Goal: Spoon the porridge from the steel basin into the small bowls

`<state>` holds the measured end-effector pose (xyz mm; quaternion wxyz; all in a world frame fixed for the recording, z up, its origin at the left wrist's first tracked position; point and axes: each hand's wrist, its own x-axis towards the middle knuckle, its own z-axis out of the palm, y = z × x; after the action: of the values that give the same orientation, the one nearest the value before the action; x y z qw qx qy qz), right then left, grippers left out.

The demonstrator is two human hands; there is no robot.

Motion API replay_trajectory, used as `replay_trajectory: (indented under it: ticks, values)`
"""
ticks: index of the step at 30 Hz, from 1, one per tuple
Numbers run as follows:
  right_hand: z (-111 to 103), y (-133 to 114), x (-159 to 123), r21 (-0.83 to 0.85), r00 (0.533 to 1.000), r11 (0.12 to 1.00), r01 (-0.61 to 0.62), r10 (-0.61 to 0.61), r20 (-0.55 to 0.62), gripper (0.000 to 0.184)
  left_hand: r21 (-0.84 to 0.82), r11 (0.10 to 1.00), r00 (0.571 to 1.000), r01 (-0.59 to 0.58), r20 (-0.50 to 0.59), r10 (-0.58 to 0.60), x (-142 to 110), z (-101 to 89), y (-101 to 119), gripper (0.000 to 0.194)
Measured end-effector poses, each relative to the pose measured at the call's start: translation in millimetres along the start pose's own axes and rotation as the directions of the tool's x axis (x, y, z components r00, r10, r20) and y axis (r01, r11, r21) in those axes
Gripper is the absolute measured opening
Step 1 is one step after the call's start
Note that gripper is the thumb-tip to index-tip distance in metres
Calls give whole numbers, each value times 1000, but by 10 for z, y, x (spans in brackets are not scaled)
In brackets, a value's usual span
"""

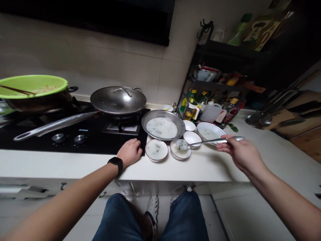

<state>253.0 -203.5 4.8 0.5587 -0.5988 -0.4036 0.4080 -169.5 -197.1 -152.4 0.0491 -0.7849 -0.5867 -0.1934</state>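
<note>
My right hand (pixel 240 152) is closed round the handle of a metal ladle (pixel 213 141), which points left. The ladle's head, holding whitish soup with dark green bits, is over a small bowl (pixel 180 154) partly filled with the same pale soup. Left of it stands a fuller soup bowl (pixel 156 150). Behind both, a wide metal basin (pixel 180 124) holds more soup. My left hand (pixel 129 152), fingers curled in with nothing seen in them, rests at the front edge of the black stove, near the fuller bowl.
White bowls (pixel 192 138) and a patterned soup dish (pixel 218 131) stand behind the ladle. A lidded pan (pixel 117 100) sits on the stove (pixel 100 140), its long handle jutting forward. At left is a green colander (pixel 32 83) with chopsticks. A bottle rack (pixel 213 80) stands at the back right.
</note>
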Motion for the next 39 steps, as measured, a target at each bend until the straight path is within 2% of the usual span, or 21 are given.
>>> replay_trajectory:
  ticks: [5, 8, 13, 15, 16, 17, 18, 19, 20, 21, 22, 23, 24, 25, 27, 29, 30, 31, 33, 37, 39]
  values:
    - [212, -336, 174, -27, 999, 999, 37, -37, -5, 24, 13, 1000, 1000, 1, 6, -1, -3, 9, 0, 15]
    - [413, -392, 340, -25, 999, 999, 48, -48, 3, 25, 4, 1000, 1000, 5, 6, -5, -4, 8, 5, 14]
    - [812, -124, 633, -43, 997, 997, 71, -70, 35, 15, -1, 1000, 1000, 20, 16, -20, 3, -26, 32, 14]
    - [935, 45, 690, -89, 984, 984, 155, -146, 102, 8, -11, 1000, 1000, 24, 17, -23, 6, -37, 39, 14]
    - [974, 122, 696, -125, 963, 964, 236, -216, 159, 9, -16, 1000, 1000, 25, 16, -25, 7, -39, 39, 14]
    - [996, 185, 686, -170, 923, 922, 349, -306, 234, 13, -19, 999, 1000, 26, 15, -26, 7, -38, 38, 14]
    - [1000, 230, 660, -217, 854, 848, 484, -405, 326, 17, -21, 999, 1000, 26, 15, -26, 7, -36, 36, 15]
    - [986, 252, 619, -254, 754, 737, 627, -492, 435, 20, -22, 999, 1000, 26, 14, -25, 6, -32, 32, 15]
    - [954, 251, 564, -267, 629, 598, 755, -548, 552, 21, -22, 999, 1000, 24, 14, -23, 5, -28, 28, 15]
    - [906, 228, 498, -256, 499, 456, 853, -565, 657, 22, -22, 1000, 1000, 22, 14, -21, 4, -23, 23, 15]
    - [843, 185, 421, -230, 391, 338, 913, -557, 733, 22, -21, 1000, 1000, 21, 14, -21, 3, -19, 20, 15]
    - [766, 127, 337, -208, 323, 263, 942, -547, 773, 22, -19, 1000, 1000, 21, 14, -21, 2, -16, 17, 15]
    - [677, 63, 247, -204, 301, 232, 951, -554, 776, 22, -18, 1000, 1000, 20, 13, -20, 2, -12, 15, 15]
    - [578, -3, 154, -226, 330, 247, 942, -583, 742, 22, -16, 1000, 1000, 19, 13, -18, 1, -9, 13, 15]
    - [360, -109, -26, -312, 491, 379, 871, -647, 584, 21, -14, 1000, 1000, 13, 11, -13, 0, -5, 12, 15]
    - [143, -148, -173, -347, 650, 550, 760, -631, 424, 26, -15, 1000, 1000, 11, 9, -11, -1, -2, 11, 15]
    - [46, -135, -227, -341, 701, 613, 713, -606, 375, 29, -15, 1000, 1000, 11, 9, -11, -1, -2, 11, 15]
    - [-38, -103, -264, -340, 731, 649, 681, -576, 364, 32, -12, 1000, 1000, 13, 10, -13, -2, -3, 11, 14]
    - [-162, 11, -297, -354, 736, 650, 672, -536, 413, 33, -2, 1000, 1000, 17, 16, -17, -2, -8, 11, 14]
    - [-226, 316, -293, -375, 688, 589, 716, -501, 525, 32, 13, 1000, 1000, 16, 23, -16, -3, -16, 9, 15]
    - [-195, 450, -298, -358, 723, 645, 675, -484, 492, 35, 13, 1000, 1000, 14, 21, -14, -3, -17, 7, 16]
